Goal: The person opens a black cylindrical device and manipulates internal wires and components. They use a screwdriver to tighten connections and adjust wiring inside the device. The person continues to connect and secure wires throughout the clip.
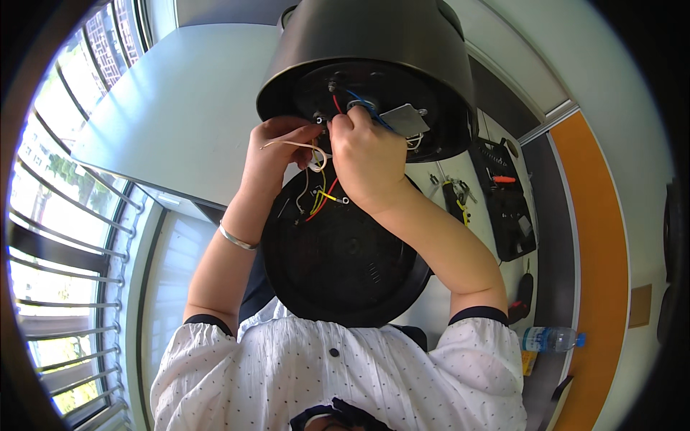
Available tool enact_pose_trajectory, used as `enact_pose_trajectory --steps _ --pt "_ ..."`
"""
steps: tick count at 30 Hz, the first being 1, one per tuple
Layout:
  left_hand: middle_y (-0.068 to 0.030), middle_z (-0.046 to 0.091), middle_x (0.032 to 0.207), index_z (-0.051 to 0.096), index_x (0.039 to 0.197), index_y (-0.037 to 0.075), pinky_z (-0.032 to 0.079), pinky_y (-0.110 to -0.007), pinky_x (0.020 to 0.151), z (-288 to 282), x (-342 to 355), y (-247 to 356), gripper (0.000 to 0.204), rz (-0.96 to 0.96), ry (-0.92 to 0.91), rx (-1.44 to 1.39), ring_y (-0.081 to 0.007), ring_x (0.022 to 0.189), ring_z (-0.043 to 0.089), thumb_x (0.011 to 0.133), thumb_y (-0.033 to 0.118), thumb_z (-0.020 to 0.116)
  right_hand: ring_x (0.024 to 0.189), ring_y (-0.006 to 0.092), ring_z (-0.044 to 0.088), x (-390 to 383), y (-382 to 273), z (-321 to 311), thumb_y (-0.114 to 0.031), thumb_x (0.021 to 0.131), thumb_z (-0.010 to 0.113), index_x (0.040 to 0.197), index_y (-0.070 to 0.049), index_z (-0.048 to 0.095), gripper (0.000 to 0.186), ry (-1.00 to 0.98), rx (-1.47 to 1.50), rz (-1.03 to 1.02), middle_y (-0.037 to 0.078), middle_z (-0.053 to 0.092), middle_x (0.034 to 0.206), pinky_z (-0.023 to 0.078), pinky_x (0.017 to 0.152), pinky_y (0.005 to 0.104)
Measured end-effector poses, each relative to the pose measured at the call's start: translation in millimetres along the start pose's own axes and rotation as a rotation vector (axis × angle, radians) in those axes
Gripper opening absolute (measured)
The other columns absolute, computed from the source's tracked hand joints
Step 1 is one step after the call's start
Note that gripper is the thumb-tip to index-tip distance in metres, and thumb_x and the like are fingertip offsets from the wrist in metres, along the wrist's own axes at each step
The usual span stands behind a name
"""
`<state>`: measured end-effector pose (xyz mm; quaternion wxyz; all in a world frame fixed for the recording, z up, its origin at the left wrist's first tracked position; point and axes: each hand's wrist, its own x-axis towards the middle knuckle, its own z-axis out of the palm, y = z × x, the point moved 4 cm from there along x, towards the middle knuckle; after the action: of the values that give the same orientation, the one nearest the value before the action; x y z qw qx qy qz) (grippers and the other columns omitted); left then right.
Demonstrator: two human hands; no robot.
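A dark, pot-shaped appliance (366, 36), probably an electric cooker, lies tilted with its open underside toward me. My left hand (277, 147) is closed at the left of this opening, its fingertips pinching at a wire end. A white wire (295, 144) loops across its fingers. Close beside it, my right hand (370, 158) is closed, fingertips inside the opening by a red wire (337, 104) and blue wires (370, 109); what they grip is hidden. Below hangs or rests a round black base cover (345, 266). A yellow wire with a ring terminal (345, 201) lies over it.
A pale table (172, 108) extends to the left, beside a barred window (65, 215). To the right are pliers (454, 201), a black tool case (509, 208), a dark red-and-black tool (525, 291) and a water bottle (552, 339). A metal plate (406, 121) sits inside the appliance.
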<state>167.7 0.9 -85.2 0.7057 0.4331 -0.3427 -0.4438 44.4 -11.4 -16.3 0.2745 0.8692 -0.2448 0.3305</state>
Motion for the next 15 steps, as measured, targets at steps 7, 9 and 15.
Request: enact_pose_trajectory --steps 7,9,15 --pt "-0.0075 0.061 0.066 0.062 0.084 -0.007 0.039 -0.021 0.043 -1.6 -6.2 5.0 0.02 -0.008 -0.021 0.036 -0.0111 0.052 0.055 0.076 0.01 0.069 0.049 0.0168 0.058 -1.4 1.4 1.1 -0.01 0.062 0.06 0.063 -0.007 0.054 0.007 -0.01 0.026 0.032 0.005 0.052 0.067 0.046 0.039 0.0273" --pt "-0.0075 0.061 0.068 0.062 0.084 -0.006 0.038 -0.021 0.043 -1.8 -7.3 5.1 0.02 -0.013 -0.013 0.05 -0.0107 0.053 0.055 0.076 0.011 0.069 0.05 0.019 0.059 -1.4 2.3 1.7 -0.008 0.064 0.059 0.064 -0.007 0.054 0.006 -0.029 0.038 0.035 0.007 0.053 0.069 0.047 0.041 0.0288" --pt "-0.0053 0.058 0.066 0.06 0.086 -0.006 0.039 -0.021 0.047 -2.6 -8.8 2.1 0.023 -0.027 -0.033 0.062 -0.0106 0.055 0.054 0.078 0.014 0.068 0.051 0.0218 0.058 -3.0 4.1 4.1 -0.018 0.08 0.062 0.07 -0.009 0.059 0.013 -0.081 0.039 0.081 0.003 0.057 0.071 0.046 0.044 0.0311"
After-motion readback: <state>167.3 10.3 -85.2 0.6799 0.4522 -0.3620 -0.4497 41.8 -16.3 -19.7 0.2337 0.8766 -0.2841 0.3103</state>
